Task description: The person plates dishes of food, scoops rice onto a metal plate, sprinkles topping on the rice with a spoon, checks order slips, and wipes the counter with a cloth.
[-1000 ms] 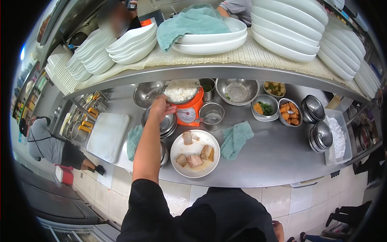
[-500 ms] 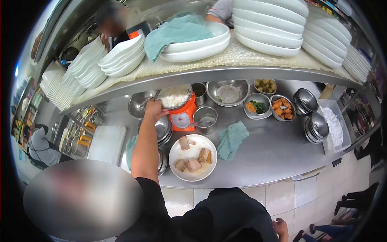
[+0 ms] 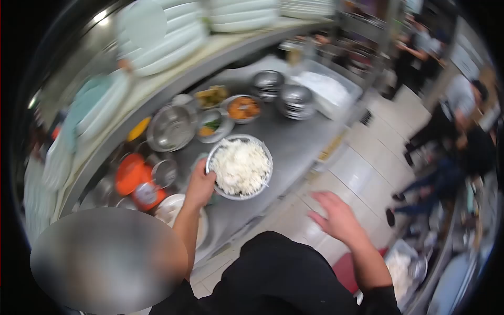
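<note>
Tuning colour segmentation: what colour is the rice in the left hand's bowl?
The rice is white; it shows best in the head view, the only one.

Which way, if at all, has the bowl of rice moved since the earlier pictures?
Yes: the bowl of rice has left the orange scale for its right, held in the left hand.

The bowl [image 3: 241, 198] of rice [image 3: 240, 165] is now off the orange scale [image 3: 137, 181], lifted in the left hand [image 3: 201, 185]. The right hand [image 3: 336, 215] is now raised, fingers apart, and the view is turned rightward.
</note>
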`<state>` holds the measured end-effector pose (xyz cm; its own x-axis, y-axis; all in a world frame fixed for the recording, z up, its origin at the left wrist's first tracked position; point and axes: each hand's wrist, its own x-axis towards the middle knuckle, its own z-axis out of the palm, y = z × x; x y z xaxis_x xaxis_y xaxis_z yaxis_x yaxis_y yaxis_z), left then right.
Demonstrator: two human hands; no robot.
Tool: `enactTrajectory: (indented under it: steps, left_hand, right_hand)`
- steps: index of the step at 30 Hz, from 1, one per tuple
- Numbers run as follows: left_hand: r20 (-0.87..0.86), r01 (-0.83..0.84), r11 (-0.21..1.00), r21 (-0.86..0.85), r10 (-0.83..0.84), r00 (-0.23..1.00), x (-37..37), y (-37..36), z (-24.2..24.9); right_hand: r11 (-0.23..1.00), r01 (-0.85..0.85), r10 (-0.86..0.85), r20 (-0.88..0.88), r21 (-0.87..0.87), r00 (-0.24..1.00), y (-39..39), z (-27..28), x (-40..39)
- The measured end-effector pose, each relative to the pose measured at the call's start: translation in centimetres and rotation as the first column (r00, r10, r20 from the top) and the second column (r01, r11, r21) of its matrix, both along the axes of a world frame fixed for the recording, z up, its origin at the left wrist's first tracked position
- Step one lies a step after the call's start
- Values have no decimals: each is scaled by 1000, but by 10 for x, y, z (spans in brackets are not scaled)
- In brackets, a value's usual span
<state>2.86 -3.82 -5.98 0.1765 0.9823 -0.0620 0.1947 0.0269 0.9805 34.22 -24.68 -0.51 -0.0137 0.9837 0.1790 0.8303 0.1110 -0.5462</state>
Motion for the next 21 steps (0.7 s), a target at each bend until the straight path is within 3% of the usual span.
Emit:
enactTrajectory:
  steps: [3,5,8,10,13,15,17,18,21]
  left_hand:
    - [14,301,942,147,-307,952,108,-44,-49]
    - [-1,454,885,105,-456,890,169,-87,-59]
    - [-71,636,770,53,-633,771,241,-162,-64]
    - [-60,733,680,-24,-733,678,276,-212,-54]
    - [-98,821,557,-128,-830,549,317,-276,-60]
    - [-170,878,479,-8,-866,471,339,-311,-97]
    - [-265,910,407,80,-871,413,357,-343,-104]
    - [-231,917,398,13,-891,390,364,-359,-101]
    - [-150,920,363,-150,-928,342,374,-395,-95]
  right_hand:
    - [987,130,-138,86,94,987,-17,-9,-12]
    - [962,249,-268,227,110,936,-45,-17,-4]
    - [870,479,-409,364,-122,837,-109,-34,29]
    - [792,598,-531,346,-124,774,-160,-52,50]
    - [686,716,-662,295,-130,689,-232,-71,70]
    - [620,774,-737,242,-131,631,-279,-86,76]
    - [563,820,-801,176,-103,572,-320,-103,87]
    - [538,843,-837,123,7,533,-342,-109,90]
    - [390,914,-865,-299,108,404,-400,-135,98]
